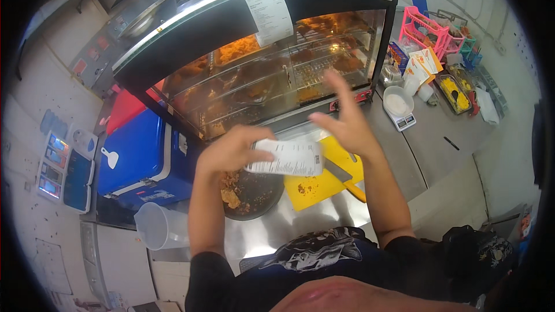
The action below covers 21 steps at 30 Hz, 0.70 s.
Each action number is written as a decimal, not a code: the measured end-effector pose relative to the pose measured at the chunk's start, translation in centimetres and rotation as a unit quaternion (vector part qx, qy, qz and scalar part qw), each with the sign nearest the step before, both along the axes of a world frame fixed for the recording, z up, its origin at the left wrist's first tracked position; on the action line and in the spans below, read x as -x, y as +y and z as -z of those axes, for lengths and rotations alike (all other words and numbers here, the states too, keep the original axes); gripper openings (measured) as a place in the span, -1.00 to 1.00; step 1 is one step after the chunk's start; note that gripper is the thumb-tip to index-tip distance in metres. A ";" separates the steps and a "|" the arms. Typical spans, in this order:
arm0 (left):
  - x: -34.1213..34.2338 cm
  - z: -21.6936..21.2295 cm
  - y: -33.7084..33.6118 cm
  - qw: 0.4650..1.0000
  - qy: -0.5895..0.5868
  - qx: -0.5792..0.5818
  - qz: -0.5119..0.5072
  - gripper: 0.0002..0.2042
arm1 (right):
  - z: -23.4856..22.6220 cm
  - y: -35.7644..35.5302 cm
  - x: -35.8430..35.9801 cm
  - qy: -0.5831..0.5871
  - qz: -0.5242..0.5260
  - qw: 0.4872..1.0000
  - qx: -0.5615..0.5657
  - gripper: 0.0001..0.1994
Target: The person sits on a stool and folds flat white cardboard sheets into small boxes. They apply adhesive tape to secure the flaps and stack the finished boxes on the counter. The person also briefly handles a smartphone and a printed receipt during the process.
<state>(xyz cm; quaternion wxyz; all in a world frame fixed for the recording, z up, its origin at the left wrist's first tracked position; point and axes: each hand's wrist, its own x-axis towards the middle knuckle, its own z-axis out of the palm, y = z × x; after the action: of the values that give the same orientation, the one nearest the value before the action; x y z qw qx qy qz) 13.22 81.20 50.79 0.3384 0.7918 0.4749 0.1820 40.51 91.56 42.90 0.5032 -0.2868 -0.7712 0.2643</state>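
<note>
My left hand (231,149) pinches one end of a white printed paper slip (292,158) and holds it above the counter. Raised to the right of the slip is my right hand (351,126), its thumb and fingers apart and slightly blurred, with nothing in it. Partly under the paper lies a yellow cutting board (306,192) with brown crumbs. A knife (340,173) with a yellow handle rests on the board. Beneath my left hand, a dark round tray (254,205) carries fried pieces and crumbs, partly covered by my wrist.
A glass food warmer (254,75) with fried food stands ahead, another slip (268,15) hanging from it. At left are a blue cooler (133,153) and a clear jug (159,226). A scale (399,112), a pen (451,143) and pink baskets (426,30) sit at right.
</note>
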 end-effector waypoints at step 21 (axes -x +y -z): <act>11.4 -13.6 15.1 0.782 -0.044 -0.509 -0.357 -0.69 | -17.0 11.0 24.3 0.102 -0.052 0.980 -0.163 -0.59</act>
<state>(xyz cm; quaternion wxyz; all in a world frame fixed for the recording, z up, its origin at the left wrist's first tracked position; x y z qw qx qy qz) 1.78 96.26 64.40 -0.1822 0.6137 0.5463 0.5401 16.24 102.59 59.88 0.6048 -0.1314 -0.7625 0.1885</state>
